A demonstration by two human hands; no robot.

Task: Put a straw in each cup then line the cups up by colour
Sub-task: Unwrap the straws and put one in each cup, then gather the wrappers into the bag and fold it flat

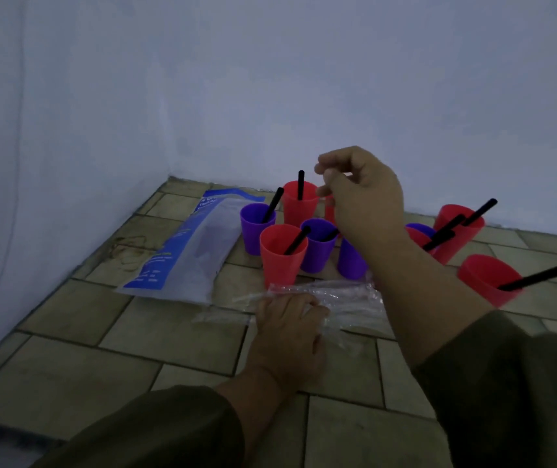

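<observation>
Right grip (361, 197) hung in the air over the back of the cup cluster, fingers curled in toward the thumb, and tbh I couldn't see any straw in it. Nearest straw (301, 185) stood in the back red cup (300, 206), just left of those fingertips, not touching. Left grip (288, 332) was down on the tiled floor (135, 332), fingers bent over a clear wrapper (351, 295), just in front of the front red cup (282, 258). A purple cup (256, 231) with its own straw sat beside a blue-and-white bag (182, 251)
</observation>
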